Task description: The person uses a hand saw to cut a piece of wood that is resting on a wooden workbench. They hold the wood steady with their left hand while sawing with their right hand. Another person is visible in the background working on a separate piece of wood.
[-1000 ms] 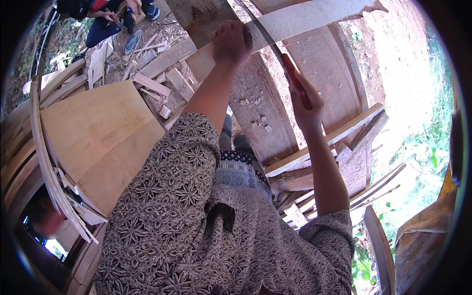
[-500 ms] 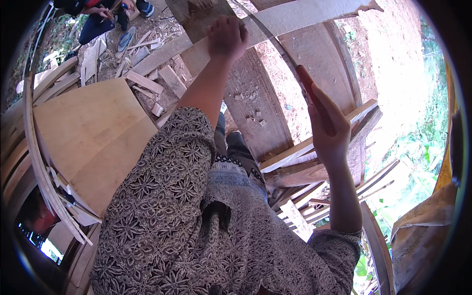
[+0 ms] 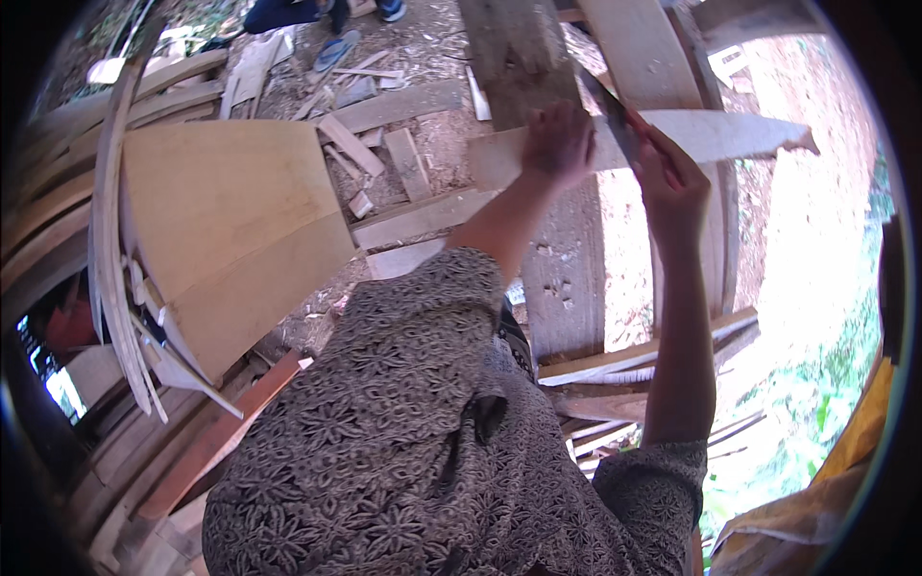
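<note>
A pale, tapering wooden board [image 3: 725,136] with a broken right tip lies across upright-running planks in front of me. My left hand [image 3: 559,146] presses on its left part, fingers curled over it and slightly smeared by motion. In my right hand [image 3: 675,202] is a handsaw [image 3: 612,117], gripped by its reddish handle. The saw's blade crosses the board just right of my left hand, slanting away to the upper left. Whether its teeth are in the wood is too blurred to tell.
Beneath the board run a dark plank [image 3: 514,58] and a chip-strewn plank [image 3: 565,259]. A large plywood sheet [image 3: 230,221] stands at left beside long bent strips [image 3: 113,211]. Offcuts [image 3: 408,163] litter the ground. Another person's sandalled foot [image 3: 336,50] shows at the top.
My view has shifted, so the board now appears lower and further right. The saw has moved forward across the board, its handle now near the board's near edge. My left hand stays on the board.
</note>
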`<state>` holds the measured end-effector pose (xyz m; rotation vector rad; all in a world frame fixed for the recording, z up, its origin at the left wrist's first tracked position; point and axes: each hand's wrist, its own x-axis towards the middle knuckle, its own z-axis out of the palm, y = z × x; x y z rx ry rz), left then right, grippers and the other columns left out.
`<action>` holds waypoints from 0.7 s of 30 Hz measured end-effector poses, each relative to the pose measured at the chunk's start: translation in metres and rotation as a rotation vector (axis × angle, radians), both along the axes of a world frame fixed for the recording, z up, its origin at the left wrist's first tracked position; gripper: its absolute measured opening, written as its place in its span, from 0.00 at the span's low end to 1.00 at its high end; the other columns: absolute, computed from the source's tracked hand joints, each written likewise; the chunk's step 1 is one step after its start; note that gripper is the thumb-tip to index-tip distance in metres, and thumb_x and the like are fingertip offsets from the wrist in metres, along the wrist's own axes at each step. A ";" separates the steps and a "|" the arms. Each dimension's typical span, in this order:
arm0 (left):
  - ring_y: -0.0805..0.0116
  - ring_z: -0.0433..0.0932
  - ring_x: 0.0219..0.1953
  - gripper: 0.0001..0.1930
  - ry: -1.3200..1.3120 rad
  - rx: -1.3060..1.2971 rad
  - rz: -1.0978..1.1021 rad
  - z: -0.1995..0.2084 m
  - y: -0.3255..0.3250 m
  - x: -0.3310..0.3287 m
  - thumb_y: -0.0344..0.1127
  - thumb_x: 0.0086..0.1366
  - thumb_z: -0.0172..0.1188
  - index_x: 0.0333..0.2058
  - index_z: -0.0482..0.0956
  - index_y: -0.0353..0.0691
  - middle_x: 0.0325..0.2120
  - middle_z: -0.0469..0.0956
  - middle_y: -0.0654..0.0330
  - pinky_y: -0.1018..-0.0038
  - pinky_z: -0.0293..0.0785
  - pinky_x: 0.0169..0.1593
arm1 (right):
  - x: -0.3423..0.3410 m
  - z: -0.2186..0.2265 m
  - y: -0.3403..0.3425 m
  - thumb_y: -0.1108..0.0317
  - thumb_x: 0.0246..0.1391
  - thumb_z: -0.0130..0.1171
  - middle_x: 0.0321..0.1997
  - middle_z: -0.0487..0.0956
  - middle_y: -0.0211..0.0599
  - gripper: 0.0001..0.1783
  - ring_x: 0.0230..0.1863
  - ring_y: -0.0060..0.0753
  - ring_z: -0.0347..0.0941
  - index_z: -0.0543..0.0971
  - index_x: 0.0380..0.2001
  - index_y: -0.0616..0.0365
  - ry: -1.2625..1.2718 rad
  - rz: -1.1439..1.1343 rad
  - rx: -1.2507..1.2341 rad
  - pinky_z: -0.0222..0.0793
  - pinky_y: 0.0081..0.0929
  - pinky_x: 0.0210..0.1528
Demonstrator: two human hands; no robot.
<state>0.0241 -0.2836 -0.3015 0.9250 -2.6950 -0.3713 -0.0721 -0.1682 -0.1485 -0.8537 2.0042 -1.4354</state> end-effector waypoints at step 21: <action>0.52 0.72 0.55 0.20 0.032 0.054 0.086 -0.005 0.012 0.023 0.49 0.66 0.56 0.46 0.81 0.39 0.47 0.76 0.50 0.52 0.63 0.58 | 0.030 -0.059 0.064 0.67 0.70 0.55 0.60 0.79 0.45 0.27 0.45 0.23 0.77 0.70 0.67 0.70 -0.037 0.085 -0.160 0.74 0.18 0.41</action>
